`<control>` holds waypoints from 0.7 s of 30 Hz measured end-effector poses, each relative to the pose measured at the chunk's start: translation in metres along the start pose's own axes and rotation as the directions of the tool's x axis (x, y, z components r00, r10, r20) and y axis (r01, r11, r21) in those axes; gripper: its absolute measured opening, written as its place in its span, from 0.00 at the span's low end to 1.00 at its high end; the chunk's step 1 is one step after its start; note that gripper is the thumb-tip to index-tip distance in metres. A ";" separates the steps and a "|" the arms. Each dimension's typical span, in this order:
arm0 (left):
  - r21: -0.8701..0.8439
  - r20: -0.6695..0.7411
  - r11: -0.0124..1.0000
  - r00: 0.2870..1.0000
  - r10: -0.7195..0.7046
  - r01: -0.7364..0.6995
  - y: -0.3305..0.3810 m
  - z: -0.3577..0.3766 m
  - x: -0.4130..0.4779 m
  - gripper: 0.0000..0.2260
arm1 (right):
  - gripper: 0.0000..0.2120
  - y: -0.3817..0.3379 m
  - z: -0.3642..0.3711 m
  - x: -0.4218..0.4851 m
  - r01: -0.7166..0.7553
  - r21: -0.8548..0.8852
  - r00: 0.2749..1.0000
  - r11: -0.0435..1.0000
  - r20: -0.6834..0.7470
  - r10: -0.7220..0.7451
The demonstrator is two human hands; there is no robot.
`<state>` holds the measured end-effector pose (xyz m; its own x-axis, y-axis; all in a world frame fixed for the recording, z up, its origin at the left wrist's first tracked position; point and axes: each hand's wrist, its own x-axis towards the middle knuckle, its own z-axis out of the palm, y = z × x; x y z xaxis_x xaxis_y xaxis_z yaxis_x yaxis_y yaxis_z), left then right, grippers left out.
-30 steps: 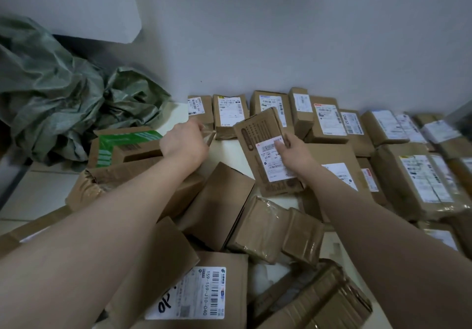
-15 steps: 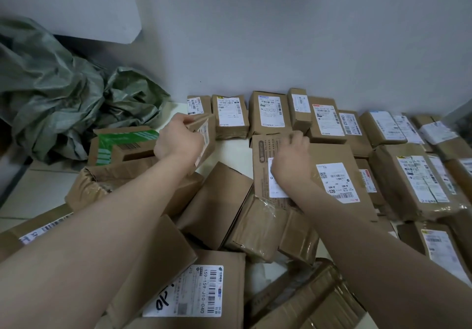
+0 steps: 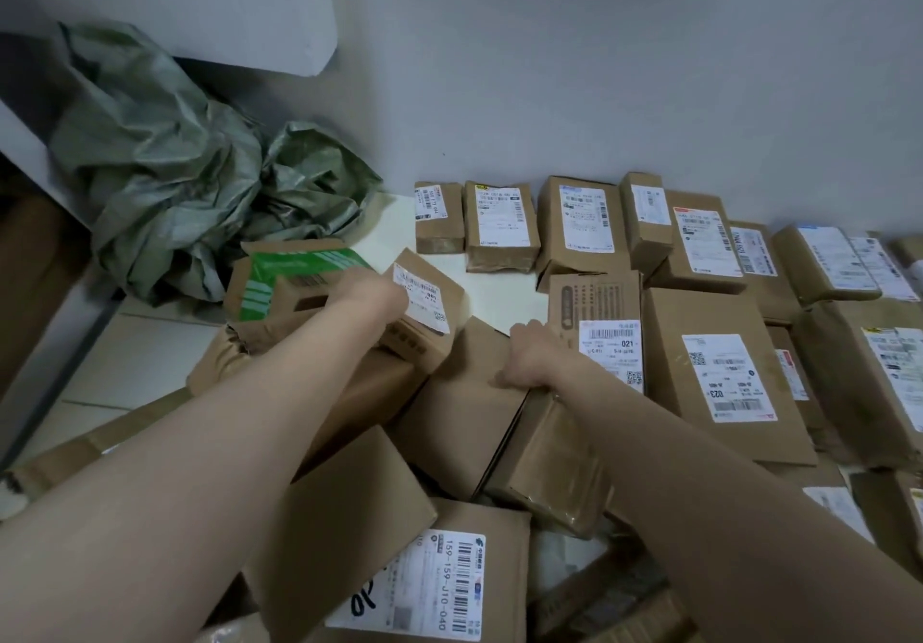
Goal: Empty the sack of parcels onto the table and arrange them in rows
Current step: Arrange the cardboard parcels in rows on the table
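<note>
**You are holding one small box over the pile**

Your left hand (image 3: 372, 293) is gripping a small box (image 3: 424, 313) with a white label that reads 001. Your fingers are wrapping round its left side. The box is tilting up above the pile, at the left end of the rows. Your right hand (image 3: 532, 360) is curling down on the far corner of a plain brown box (image 3: 449, 408), just beside the 021 box (image 3: 599, 308). I cannot tell if that hand is really holding the plain box or only leaning on it.

The green sack (image 3: 165, 168) is lying crumpled at the far left, against the wall, so the emptying looks done. A far row (image 3: 499, 218) of parcels is standing along the wall, and more labelled boxes are lining up on the right. A bare patch of white table (image 3: 499, 293) is showing just past your small box, left of the 021 box. That looks like the spot waiting for it.

The small box looks light and stiff, so one hand should be enough. Holding it by two facing sides looks safest, since tape can be slippery. The taped parcel (image 3: 549, 462) under your right arm looks softer and shinier, so it may want a hand underneath. The green-striped box (image 3: 279, 278) looks bigger, and two hands would be wiser there. The boxes in the near pile are leaning on each other, so pulling one out could make others slide.
</note>
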<state>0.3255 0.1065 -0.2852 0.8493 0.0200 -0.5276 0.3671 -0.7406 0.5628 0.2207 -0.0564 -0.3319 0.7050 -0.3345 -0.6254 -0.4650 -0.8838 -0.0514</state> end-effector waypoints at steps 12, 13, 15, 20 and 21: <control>-0.018 -0.073 1.000 0.997 0.012 -0.013 0.009 -0.004 0.004 0.13 | 0.19 0.026 -0.034 -0.008 0.039 0.869 0.983 0.494 -0.122 0.137; -0.022 -0.087 0.999 0.996 0.030 -0.032 0.009 -0.005 0.003 0.13 | 0.20 0.025 -0.040 -0.009 0.073 0.905 0.971 0.420 -0.161 0.176; -0.068 -0.103 0.996 0.993 0.055 -0.062 0.009 -0.003 0.000 0.16 | 0.22 0.022 -0.048 -0.012 0.164 0.913 0.940 0.373 -0.260 0.222; -0.109 -0.139 0.993 0.990 0.030 -0.045 0.010 -0.006 -0.007 0.21 | 0.29 0.014 -0.064 -0.038 0.369 0.698 0.803 0.614 -0.573 0.168; -0.106 -0.143 0.994 0.990 0.012 -0.027 0.012 -0.009 -0.009 0.20 | 0.30 0.014 -0.068 -0.044 0.409 0.635 0.776 0.655 -0.620 0.117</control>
<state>0.3255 0.1034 -0.2682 0.8991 0.1068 -0.4246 0.3818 -0.6657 0.6411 0.2193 -0.0763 -0.2525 0.8246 -0.5656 -0.0087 -0.3567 -0.5080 -0.7840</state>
